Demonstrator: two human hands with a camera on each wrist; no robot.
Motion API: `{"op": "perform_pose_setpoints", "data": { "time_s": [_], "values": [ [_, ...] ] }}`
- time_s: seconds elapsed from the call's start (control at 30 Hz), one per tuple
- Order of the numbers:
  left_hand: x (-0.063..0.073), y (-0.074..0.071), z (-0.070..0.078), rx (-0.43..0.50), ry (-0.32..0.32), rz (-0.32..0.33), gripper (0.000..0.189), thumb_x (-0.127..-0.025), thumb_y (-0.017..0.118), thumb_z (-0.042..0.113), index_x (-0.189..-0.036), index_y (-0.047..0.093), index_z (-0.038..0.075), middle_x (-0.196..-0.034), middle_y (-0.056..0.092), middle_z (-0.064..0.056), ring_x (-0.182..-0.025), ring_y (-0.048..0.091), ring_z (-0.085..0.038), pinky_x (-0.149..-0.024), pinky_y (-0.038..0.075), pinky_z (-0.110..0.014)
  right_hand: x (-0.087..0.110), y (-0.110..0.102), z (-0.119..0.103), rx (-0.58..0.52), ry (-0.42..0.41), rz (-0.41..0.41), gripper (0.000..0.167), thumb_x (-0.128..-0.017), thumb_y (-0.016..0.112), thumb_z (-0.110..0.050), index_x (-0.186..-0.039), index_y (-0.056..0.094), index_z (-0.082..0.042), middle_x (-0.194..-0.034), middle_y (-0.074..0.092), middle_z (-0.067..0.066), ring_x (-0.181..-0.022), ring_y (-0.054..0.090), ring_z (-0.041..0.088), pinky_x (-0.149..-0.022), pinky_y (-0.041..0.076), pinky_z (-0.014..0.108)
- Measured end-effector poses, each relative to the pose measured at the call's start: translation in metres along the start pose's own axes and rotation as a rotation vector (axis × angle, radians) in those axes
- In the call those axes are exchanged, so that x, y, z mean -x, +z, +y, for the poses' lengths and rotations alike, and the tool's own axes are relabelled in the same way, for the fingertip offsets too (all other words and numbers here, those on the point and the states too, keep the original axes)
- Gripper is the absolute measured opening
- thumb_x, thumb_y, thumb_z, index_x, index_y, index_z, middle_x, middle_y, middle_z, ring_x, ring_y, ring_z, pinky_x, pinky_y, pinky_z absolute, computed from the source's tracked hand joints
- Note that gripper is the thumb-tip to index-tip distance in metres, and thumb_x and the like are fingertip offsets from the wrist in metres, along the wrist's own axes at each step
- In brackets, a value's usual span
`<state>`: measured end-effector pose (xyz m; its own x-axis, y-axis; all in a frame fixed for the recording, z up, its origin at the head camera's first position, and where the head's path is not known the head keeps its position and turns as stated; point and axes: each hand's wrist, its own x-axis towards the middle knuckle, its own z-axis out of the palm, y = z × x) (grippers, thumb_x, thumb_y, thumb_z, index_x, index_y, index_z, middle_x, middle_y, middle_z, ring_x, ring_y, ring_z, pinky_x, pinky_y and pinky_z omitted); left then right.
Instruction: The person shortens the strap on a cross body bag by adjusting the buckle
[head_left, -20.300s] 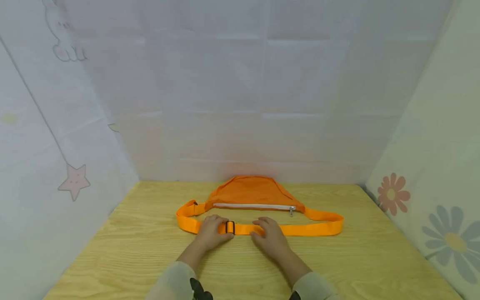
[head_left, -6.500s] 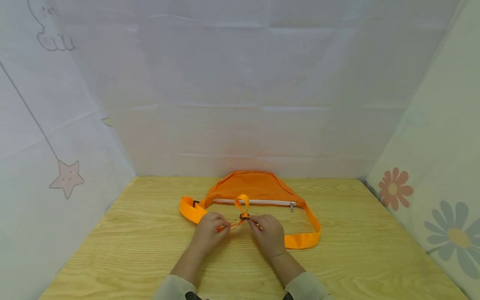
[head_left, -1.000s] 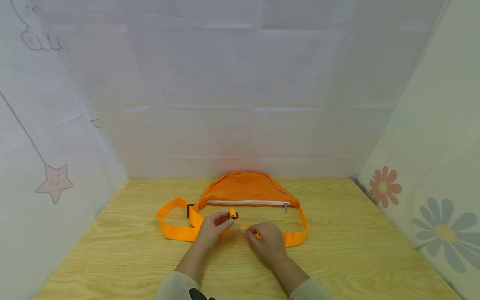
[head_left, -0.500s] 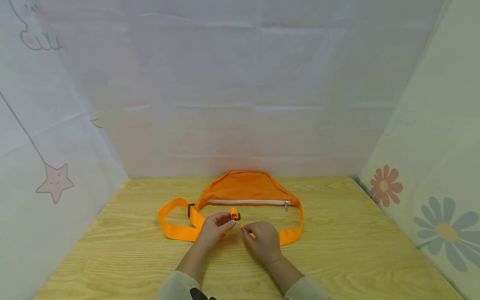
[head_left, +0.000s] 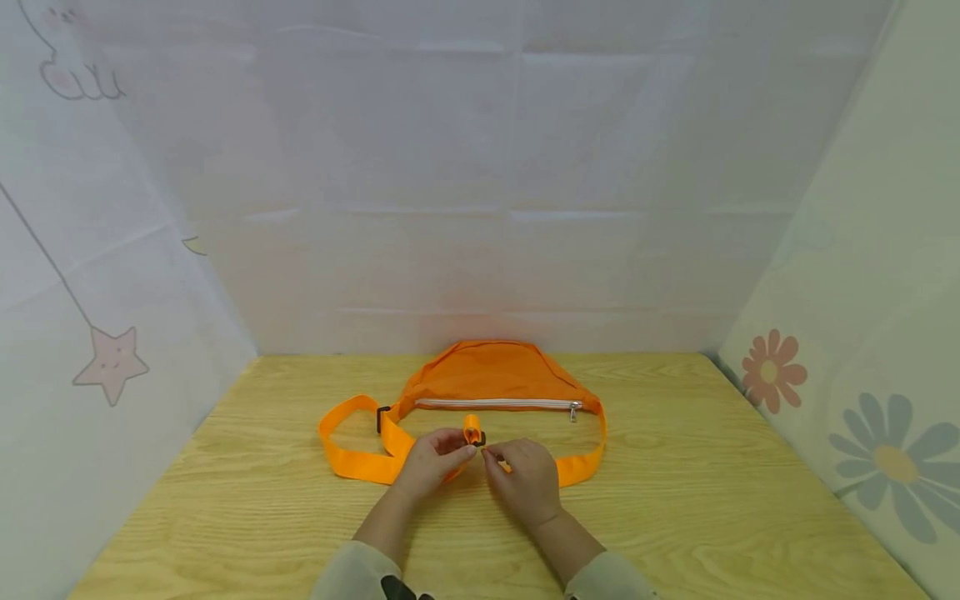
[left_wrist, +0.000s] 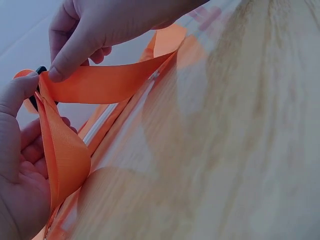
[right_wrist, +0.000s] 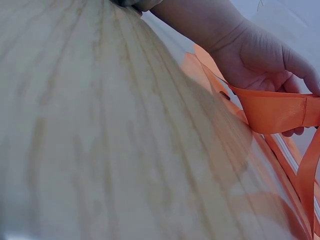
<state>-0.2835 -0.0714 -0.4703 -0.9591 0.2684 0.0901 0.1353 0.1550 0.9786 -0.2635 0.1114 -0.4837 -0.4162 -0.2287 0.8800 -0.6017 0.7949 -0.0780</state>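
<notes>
An orange waist bag [head_left: 495,375] lies at the back of the table, its orange strap [head_left: 360,467] spread in front. My left hand [head_left: 427,462] pinches the strap beside a black slider buckle [head_left: 480,439], and a small strap loop stands up from it. In the left wrist view its thumb presses at the dark buckle [left_wrist: 36,95]. My right hand [head_left: 525,479] pinches the strap just right of the buckle, fingertips close to the left thumb. The right wrist view shows my left hand [right_wrist: 265,60] behind a hanging strap fold [right_wrist: 275,112]; the right hand is outside that view.
A second black buckle [head_left: 382,419] sits on the strap by the bag's left end. The bag's white zipper [head_left: 495,404] ends at a metal pull [head_left: 574,410] on the right. Patterned cloth walls [head_left: 480,208] enclose the wooden table [head_left: 255,517] at back and sides.
Earlier, the strap lay flat under both hands; its buckle part is now lifted. Over the last second my right hand has moved left to the buckle, and my left hand slightly right.
</notes>
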Motion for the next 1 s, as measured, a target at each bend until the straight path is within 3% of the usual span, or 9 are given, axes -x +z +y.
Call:
{"op": "perform_pose_setpoints", "data": {
  "time_s": [0.2, 0.43, 0.73, 1.0],
  "values": [
    [0.0001, -0.0001, 0.001, 0.034, -0.014, 0.026, 0.041, -0.092, 0.069, 0.023, -0.123, 0.063, -0.004, -0.117, 0.068, -0.016, -0.106, 0.064, -0.021, -0.093, 0.054, -0.036, -0.0007, -0.0005, -0.0006, -0.015, 0.008, -0.02, 0.016, -0.072, 0.085, -0.023, -0.084, 0.076, -0.016, -0.071, 0.072, -0.007, -0.064, 0.064, 0.007, -0.061, 0.051, 0.022],
    [0.0, -0.0009, 0.0009, 0.077, -0.025, 0.056, 0.041, -0.092, 0.069, 0.022, -0.123, 0.063, -0.004, -0.116, 0.068, -0.016, -0.102, 0.062, -0.016, -0.089, 0.054, -0.03, 0.0019, 0.0023, 0.0021, -0.046, -0.008, -0.032, 0.026, -0.066, 0.088, -0.026, -0.085, 0.075, -0.014, -0.071, 0.072, -0.005, -0.064, 0.063, 0.008, -0.062, 0.051, 0.024],
    [-0.002, -0.0044, -0.0014, 0.103, -0.048, 0.099, 0.044, -0.092, 0.069, 0.024, -0.125, 0.061, -0.004, -0.117, 0.067, -0.014, -0.1, 0.061, -0.014, -0.083, 0.051, -0.024, 0.0026, -0.0019, -0.0009, -0.002, 0.083, -0.188, 0.031, -0.067, 0.087, -0.033, -0.09, 0.075, -0.016, -0.08, 0.073, -0.004, -0.075, 0.066, 0.012, -0.07, 0.053, 0.031],
    [-0.0035, -0.006, 0.0009, 0.149, -0.038, 0.14, 0.036, -0.093, 0.067, 0.016, -0.121, 0.063, -0.006, -0.107, 0.069, -0.011, -0.091, 0.061, -0.009, -0.081, 0.051, -0.02, 0.0058, -0.0065, -0.0004, 0.023, 0.173, -0.273, 0.024, -0.072, 0.084, -0.036, -0.088, 0.076, -0.019, -0.081, 0.071, -0.008, -0.08, 0.065, 0.013, -0.078, 0.052, 0.033]
  ]
}}
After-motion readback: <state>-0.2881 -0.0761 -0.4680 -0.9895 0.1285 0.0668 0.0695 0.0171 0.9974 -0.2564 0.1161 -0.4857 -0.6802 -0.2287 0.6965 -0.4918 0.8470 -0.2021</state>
